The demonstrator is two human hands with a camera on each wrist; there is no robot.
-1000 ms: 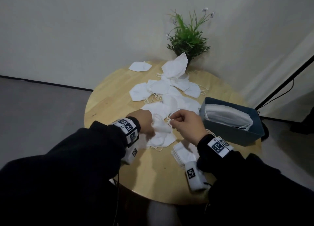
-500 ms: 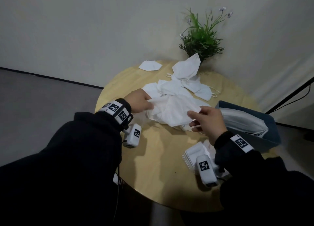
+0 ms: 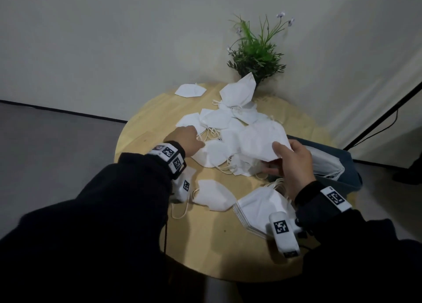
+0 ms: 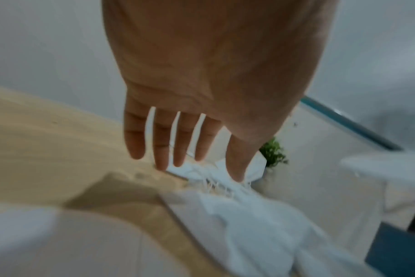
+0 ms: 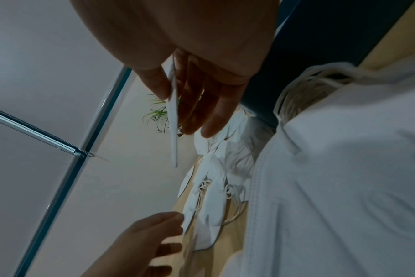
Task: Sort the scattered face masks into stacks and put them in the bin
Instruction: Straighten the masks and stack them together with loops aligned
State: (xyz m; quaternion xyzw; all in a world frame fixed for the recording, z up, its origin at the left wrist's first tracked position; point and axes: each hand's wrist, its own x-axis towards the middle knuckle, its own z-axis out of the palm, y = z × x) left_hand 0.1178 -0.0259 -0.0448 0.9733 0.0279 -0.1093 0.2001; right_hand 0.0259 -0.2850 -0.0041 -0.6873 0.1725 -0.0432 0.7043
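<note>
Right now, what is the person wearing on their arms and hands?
Both hands, left hand and right hand, are bare. Black long sleeves cover both arms. Each wrist carries a white band with black square-patterned markers, plus a white camera unit bearing another marker.

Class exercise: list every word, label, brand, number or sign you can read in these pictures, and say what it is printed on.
No readable words or numbers.
Left wrist band: black-and-white square code patterns, no letters.
Right wrist band: one such pattern.
White wrist camera housings: one such pattern each; a small marking at the right one's base is too blurred to read.
White folded face masks and blue bin: no print visible.
</note>
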